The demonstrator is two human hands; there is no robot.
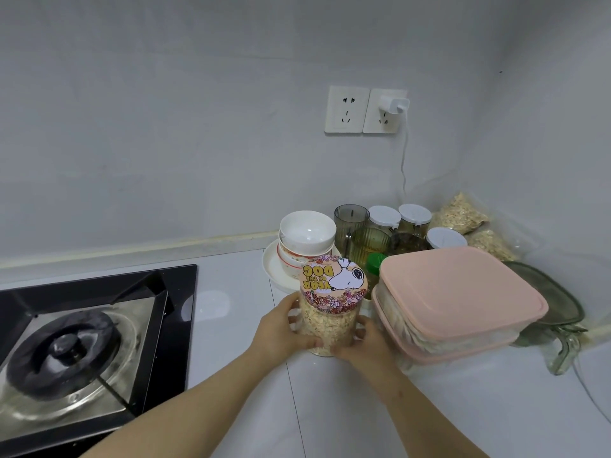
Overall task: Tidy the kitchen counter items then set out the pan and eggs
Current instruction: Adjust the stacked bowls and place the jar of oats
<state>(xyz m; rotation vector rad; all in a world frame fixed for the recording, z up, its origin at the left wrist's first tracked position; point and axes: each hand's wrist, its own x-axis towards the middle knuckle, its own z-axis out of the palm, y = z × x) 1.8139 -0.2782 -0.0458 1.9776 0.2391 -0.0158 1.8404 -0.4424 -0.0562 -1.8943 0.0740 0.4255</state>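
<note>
- The left hand [281,328] grips the left side of a clear jar [330,325] of oats, thumb up along the wall and fingers curled round the lower front.
- The right hand [367,342] grips the jar's right side, fingers [358,325] curled narrowly against the wall.
- The jar stands upright with a printed cartoon-dog lid [334,280]; whether its base touches the white counter [238,325] cannot be told.
- It sits between stacked bowls [307,233] on a plate [272,269] behind-left and two stacked pink-lidded boxes [456,285] just beside it on the right.
- A green-capped bottle [375,262] stands just behind the jar.
- The gas stove [82,342] is well apart on the left.
</note>
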